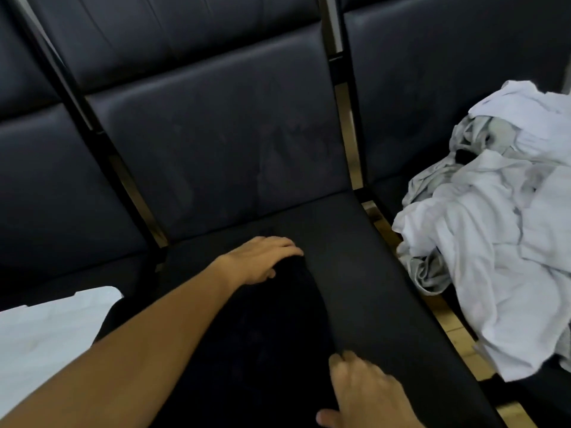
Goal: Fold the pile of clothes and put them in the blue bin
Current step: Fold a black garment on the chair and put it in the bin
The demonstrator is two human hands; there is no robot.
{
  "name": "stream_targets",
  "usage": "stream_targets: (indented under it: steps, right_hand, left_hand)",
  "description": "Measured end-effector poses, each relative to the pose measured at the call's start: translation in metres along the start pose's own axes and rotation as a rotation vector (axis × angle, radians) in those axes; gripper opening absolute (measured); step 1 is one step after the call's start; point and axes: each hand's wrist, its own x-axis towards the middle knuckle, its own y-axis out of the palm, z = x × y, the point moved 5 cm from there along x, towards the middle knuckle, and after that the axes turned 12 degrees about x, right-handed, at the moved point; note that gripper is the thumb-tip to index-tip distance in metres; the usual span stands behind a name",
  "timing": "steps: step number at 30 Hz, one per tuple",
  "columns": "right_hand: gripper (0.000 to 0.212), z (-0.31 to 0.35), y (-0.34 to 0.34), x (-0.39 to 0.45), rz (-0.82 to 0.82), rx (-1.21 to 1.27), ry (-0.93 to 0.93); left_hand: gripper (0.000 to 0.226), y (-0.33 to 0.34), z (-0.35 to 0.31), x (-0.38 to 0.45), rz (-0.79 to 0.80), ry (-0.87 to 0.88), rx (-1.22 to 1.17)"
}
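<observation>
A black garment (272, 329) lies spread on the middle dark seat (364, 273). My left hand (262, 257) rests flat on its far edge with the fingers straight. My right hand (364, 393) lies on its near right edge at the bottom of the view, fingers fairly straight; whether it pinches the cloth is unclear. A pile of white and grey clothes (494, 227) sits crumpled on the seat to the right. The blue bin is out of sight.
A row of dark padded seats with tall backrests (216, 134) fills the view. Metal frame bars (349, 125) separate the seats. A pale flat object (52, 329) shows at the lower left. Wooden floor (448, 322) shows through the gap between seats.
</observation>
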Motion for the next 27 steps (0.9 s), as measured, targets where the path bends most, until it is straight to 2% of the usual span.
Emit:
stream_targets:
  steps: [3, 4, 6, 8, 10, 11, 13, 15, 16, 19, 21, 23, 25, 27]
  right_hand:
    - [0.030, -0.008, -0.002, 0.007, -0.021, 0.151, -0.001]
    - [0.022, -0.009, -0.005, 0.007, -0.061, 0.239, -0.026]
    - [0.025, -0.015, -0.007, 0.010, -0.190, 0.427, -0.083]
    - [0.033, -0.022, -0.014, 0.011, -0.334, 0.532, -0.134]
    - [0.030, -0.028, -0.029, 0.009, -0.432, 0.647, -0.173]
    - [0.024, -0.025, -0.038, 0.005, -0.415, 0.720, -0.204]
    - [0.027, -0.011, -0.057, -0.011, -0.226, 0.783, -0.334]
    - [0.028, 0.005, -0.077, -0.034, -0.065, 0.659, -0.456]
    - [0.024, 0.014, -0.089, -0.047, -0.077, 0.516, -0.497]
    - [0.011, 0.041, -0.141, -0.073, -0.434, -0.013, -0.598]
    - [0.027, 0.076, -0.182, -0.108, -0.757, -0.129, -0.757]
    - [0.030, 0.118, -0.213, -0.165, -0.992, -0.080, -0.911]
    - [0.028, 0.144, -0.237, -0.202, -1.061, 0.000, -0.933]
    - [0.031, 0.161, -0.247, -0.222, -1.009, -0.171, -0.887]
  left_hand:
    - [0.029, 0.000, -0.004, 0.015, 0.008, 0.056, -0.137]
    - [0.026, 0.001, -0.003, 0.015, 0.009, 0.050, -0.179]
    - [0.025, -0.001, 0.003, 0.006, -0.032, -0.037, -0.348]
    - [0.024, -0.015, 0.015, -0.014, -0.166, -0.149, -0.496]
    - [0.027, -0.034, 0.034, -0.040, -0.317, -0.233, -0.533]
    - [0.030, -0.049, 0.045, -0.059, -0.378, -0.279, -0.500]
    - [0.035, -0.078, 0.066, -0.103, -0.445, -0.368, -0.414]
    - [0.034, -0.107, 0.081, -0.147, -0.477, -0.415, -0.327]
    - [0.033, -0.124, 0.085, -0.176, -0.493, -0.426, -0.268]
    - [0.033, -0.164, 0.089, -0.246, -0.572, -0.465, -0.094]
    - [0.035, -0.199, 0.087, -0.295, -0.738, -0.540, -0.026]
    - [0.032, -0.232, 0.082, -0.349, -0.944, -0.628, -0.033]
    - [0.028, -0.255, 0.076, -0.387, -1.045, -0.707, -0.015]
    - [0.024, -0.270, 0.064, -0.415, -0.927, -0.740, 0.079]
